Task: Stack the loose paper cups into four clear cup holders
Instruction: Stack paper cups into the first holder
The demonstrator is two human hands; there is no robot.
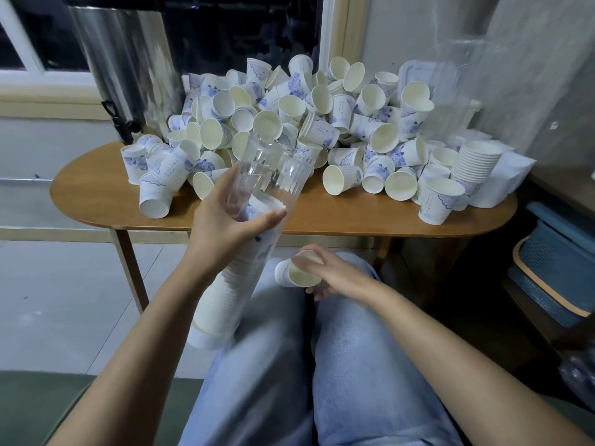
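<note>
Left hand (225, 223) grips clear cup holder (257, 194), tilted, stacked cups (222, 304) inside below hand. Right hand (325, 273) holds single paper cup (297, 273) over lap. Loose cup pile (306, 123) on desk (322, 220) beyond both hands.

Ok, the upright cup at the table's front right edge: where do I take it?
Round its side wall just under the rim, coming from the near side. The cup stands mouth up at the table edge, its front wall bare, while the pile crowds behind it.
</note>
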